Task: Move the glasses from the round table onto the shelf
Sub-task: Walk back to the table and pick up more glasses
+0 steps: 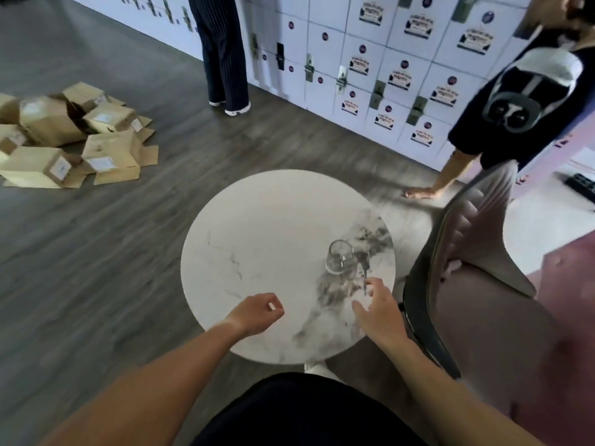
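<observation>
One clear glass (340,260) stands upright on the right half of the round white marble table (257,239). My right hand (380,309) hovers over the table's right edge, just below the glass, fingers spread and apart from it. My left hand (257,313) hangs over the near part of the table with its fingers loosely curled and nothing in it. No shelf is in view.
A pink padded chair (476,284) stands close against the table's right side. A person in a dark shirt (521,111) stands at the right by a wall of white lockers (370,69). Another person (222,53) stands further back. Several cardboard boxes (74,136) lie on the floor at left.
</observation>
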A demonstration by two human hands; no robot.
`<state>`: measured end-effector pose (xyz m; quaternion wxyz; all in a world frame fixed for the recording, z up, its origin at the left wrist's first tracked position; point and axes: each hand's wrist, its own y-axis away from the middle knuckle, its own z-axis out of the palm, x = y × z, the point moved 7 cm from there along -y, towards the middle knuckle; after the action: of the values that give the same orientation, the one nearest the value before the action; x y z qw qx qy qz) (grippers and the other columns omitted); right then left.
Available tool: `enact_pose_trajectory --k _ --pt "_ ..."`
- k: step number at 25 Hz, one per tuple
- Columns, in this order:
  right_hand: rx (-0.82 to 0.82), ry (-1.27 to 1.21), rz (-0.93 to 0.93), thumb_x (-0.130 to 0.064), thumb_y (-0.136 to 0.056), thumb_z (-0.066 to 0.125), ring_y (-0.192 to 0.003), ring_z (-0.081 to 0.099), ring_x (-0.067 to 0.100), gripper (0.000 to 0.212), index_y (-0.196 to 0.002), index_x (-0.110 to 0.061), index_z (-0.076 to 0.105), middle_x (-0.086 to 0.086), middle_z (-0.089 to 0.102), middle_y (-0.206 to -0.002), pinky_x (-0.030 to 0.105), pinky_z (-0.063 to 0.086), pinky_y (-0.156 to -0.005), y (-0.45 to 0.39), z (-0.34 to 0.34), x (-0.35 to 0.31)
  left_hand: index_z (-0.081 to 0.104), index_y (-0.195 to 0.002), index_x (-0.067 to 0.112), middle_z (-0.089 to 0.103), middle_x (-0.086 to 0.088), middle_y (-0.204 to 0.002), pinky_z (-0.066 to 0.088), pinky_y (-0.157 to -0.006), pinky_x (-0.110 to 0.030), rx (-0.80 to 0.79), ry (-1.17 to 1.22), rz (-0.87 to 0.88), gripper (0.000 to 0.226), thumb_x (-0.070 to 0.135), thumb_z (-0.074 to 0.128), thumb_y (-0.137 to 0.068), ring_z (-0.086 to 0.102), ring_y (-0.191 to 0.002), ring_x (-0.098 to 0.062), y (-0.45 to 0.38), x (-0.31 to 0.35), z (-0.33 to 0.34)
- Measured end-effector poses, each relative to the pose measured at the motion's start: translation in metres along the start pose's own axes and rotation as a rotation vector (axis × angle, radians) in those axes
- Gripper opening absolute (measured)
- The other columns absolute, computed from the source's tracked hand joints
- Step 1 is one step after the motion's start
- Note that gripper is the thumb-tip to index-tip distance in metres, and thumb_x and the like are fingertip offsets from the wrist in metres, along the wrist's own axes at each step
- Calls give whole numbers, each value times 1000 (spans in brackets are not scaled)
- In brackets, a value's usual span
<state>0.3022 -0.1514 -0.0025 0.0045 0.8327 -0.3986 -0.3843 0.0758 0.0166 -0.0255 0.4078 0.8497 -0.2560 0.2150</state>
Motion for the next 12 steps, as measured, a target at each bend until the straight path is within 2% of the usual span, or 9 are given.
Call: enact_pose_trajectory --k 2,5,8,12 --pt "-11 87 -145 -38 -88 59 -90 56 15 54 -136 -37 34 -6 39 -117 33 48 -74 -26 -12 -14 62 -91 38 70 3 -95 55 -82 -31 19 38 -33 8 41 56 -87 67 -83 -13 -20 17 -3" --pt "-152 231 -289 -40 -92 56 -96 56 13 57 -144 -37 33 -4 38 -130 30 51 -78 -55 -10 -24 57 -113 38 70 4 -95 53 -82 -31 16 109 -79 26 44 56 -87 67 -84 -13 -44 38 -1" --pt "-259 270 -302 -39 -93 51 -112 54 14 54 -144 -35 35 -3 34 -144 33 49 -93 -69 4 -26 45 -132 42 70 7 -95 50 -76 -27 0 152 -98 47 43 56 -87 65 -80 -10 -61 50 9" --pt "-290 312 -289 -42 -97 46 -110 57 19 44 -140 -31 44 1 44 -135 38 49 -93 -89 15 -33 35 -142 47 70 8 -100 48 -73 -22 14 232 -115 60 40 57 -87 66 -75 -10 -77 62 16"
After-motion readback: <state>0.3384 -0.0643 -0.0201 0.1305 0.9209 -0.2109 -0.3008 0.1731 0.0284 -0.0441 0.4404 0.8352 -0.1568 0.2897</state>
